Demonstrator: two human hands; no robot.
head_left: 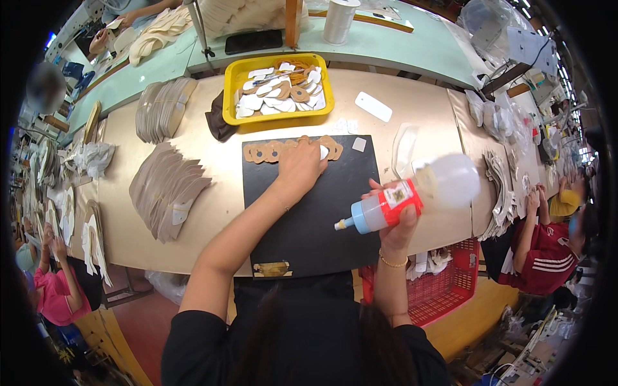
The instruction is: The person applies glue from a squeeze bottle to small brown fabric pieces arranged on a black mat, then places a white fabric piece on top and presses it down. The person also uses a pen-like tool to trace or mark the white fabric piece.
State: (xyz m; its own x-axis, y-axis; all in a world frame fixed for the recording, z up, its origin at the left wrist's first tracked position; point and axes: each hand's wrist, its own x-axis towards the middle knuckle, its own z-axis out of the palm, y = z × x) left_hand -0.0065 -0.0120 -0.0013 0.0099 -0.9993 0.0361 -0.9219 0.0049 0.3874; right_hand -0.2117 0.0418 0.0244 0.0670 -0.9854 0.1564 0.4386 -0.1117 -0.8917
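A row of small tan pieces with dark round spots lies along the far edge of a black board. Over the middle of that row, my left hand reaches with bent fingers, closed around a small white piece that shows at its right side. The hand hides part of the row. My right hand grips a translucent squeeze bottle with a blue cap and a red band. The bottle is tilted above the board's right edge, its nozzle pointing left and slightly down.
Beyond the board stands a yellow tray of white and tan pieces. Stacks of beige pieces lie to the left. A white card lies at the back right. Below the table's right side sits a red basket. Other people work on both sides.
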